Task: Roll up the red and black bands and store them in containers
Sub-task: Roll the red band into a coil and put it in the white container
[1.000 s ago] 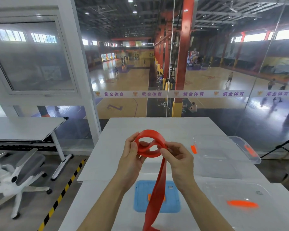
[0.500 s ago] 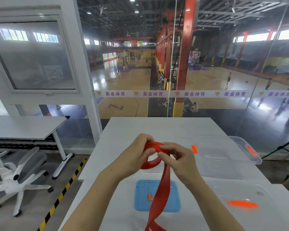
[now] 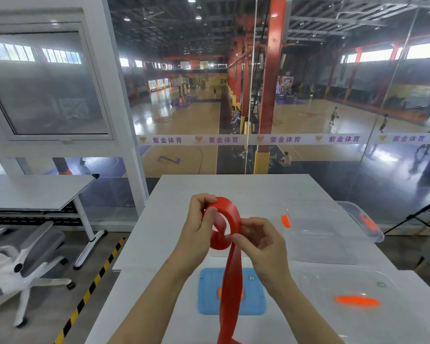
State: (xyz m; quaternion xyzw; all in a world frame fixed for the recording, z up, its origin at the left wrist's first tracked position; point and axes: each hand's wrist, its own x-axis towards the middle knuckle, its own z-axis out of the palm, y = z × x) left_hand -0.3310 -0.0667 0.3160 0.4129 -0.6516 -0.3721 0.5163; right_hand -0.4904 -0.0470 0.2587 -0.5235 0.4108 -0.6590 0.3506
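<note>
Clearly, we read 紫金体育 repeated along the window strip (image 3: 283, 139). Our left hand (image 3: 199, 234) and right hand (image 3: 261, 247) each pinch the coiled red band (image 3: 230, 281); its tail leaves frame below.

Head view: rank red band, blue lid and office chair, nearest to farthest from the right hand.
1. red band, pinched in the right hand.
2. blue lid, on the table below.
3. office chair, far left, off the table.

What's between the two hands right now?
Head view: only the coil of the red band, gripped by the left hand and pinched by the right hand; its tail hangs down.
</note>
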